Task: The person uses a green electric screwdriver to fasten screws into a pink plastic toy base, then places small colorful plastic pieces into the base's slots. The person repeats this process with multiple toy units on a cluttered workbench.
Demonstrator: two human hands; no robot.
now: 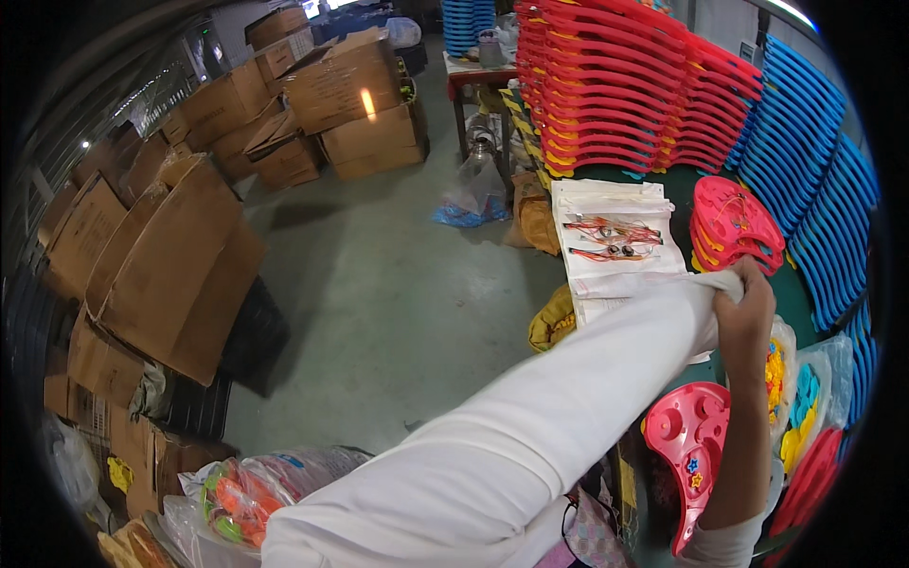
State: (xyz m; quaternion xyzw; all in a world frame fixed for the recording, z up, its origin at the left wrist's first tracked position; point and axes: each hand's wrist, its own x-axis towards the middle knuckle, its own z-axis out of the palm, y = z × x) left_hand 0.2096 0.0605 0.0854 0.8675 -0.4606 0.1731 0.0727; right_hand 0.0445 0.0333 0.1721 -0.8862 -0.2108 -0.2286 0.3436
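Over the dark green desk point(797, 301), the right hand point(748, 312) curls its fingers onto the white cuff point(722, 282), just beside stacked red trays point(739, 222); the left hand's grip is hidden, cannot tell. Cardboard boxes point(346, 85) crowd the grey floor point(379, 312).

Lettering in the frame: dark print on a large cardboard box point(333, 87), upper left of centre, and on a second box point(220, 106) farther left; faint reddish marks on a white sheet point(595, 305), right of centre; none can be read
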